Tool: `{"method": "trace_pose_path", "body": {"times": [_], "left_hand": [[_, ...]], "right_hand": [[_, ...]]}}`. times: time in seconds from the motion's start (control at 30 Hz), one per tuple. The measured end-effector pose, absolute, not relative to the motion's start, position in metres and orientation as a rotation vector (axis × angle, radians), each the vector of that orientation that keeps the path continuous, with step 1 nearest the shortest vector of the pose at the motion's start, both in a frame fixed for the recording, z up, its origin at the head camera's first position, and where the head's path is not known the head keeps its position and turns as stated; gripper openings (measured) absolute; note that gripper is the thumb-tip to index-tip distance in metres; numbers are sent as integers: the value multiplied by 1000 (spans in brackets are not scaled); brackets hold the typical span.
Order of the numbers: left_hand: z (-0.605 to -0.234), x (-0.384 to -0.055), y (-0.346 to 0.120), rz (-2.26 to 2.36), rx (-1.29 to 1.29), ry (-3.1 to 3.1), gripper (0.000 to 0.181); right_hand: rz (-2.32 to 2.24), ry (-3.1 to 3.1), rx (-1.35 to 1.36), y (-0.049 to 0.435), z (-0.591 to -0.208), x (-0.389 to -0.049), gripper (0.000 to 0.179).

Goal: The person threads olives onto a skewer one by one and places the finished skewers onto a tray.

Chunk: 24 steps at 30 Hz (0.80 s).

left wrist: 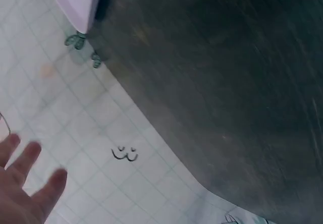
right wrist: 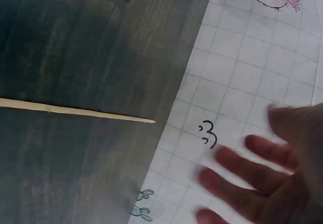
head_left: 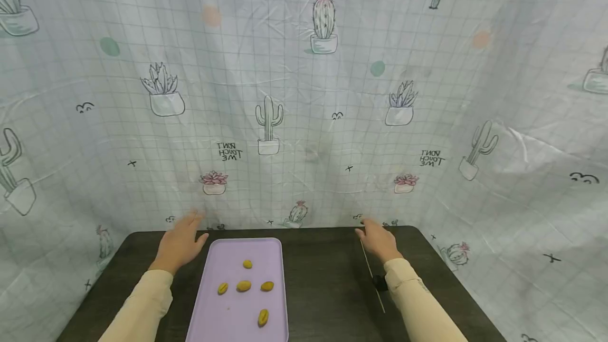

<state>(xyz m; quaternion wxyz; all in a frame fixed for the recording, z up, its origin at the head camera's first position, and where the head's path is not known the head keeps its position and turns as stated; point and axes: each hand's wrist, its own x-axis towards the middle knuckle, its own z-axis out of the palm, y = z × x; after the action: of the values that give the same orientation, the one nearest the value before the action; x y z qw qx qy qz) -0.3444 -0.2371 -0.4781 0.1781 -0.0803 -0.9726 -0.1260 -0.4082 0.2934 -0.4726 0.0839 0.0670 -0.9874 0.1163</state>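
My left hand [head_left: 179,244] hovers at the far left part of the dark table, beside the far left corner of a lilac tray [head_left: 223,252]. Its fingers are spread and hold nothing, as the left wrist view also shows. On the tray lie several small yellow-brown oval pieces [head_left: 244,286] that look like fruit. A thin wooden skewer [right wrist: 75,111] with a pointed tip lies on the table at the right. Close by it, toward the far edge, is my right hand [head_left: 378,240], its fingers apart and nothing in its grasp.
The dark wood table [head_left: 323,278] has rounded far corners. Behind it and along both sides hangs a pale curtain [head_left: 294,173] printed with cacti and a grid. A black band [head_left: 380,283] shows at the right wrist.
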Motion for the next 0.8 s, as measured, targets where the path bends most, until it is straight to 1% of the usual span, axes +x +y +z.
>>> {"method": "trace_pose_path", "body": {"times": [0.07,0.1,0.2,0.3,0.4,0.53,0.63,0.8], "left_hand": [[-479,-344,-233,-406,-265,-2770,50],[-480,-343,-231,-436,-276,-2793,44],[-481,-341,-223,-546,-318,-2908,29],[-482,-335,-216,-637,-376,-3024,20],[-483,-325,-209,-728,-471,-3083,20],[-485,-312,-203,-806,-595,-3089,27],[-486,-305,-199,-819,-641,-3082,31],[-490,-300,-192,-786,-646,-3097,34]], "right_hand": [[362,-3003,130,297,-475,-402,26],[378,-3040,91,298,-476,-398,22],[373,-3162,5,302,-481,-387,24],[373,-3254,-68,305,-488,-375,28],[380,-3285,-116,308,-496,-366,30],[411,-3287,-142,308,-504,-359,30],[433,-3268,-143,308,-508,-360,28],[453,-3248,-163,307,-510,-360,17]]}}
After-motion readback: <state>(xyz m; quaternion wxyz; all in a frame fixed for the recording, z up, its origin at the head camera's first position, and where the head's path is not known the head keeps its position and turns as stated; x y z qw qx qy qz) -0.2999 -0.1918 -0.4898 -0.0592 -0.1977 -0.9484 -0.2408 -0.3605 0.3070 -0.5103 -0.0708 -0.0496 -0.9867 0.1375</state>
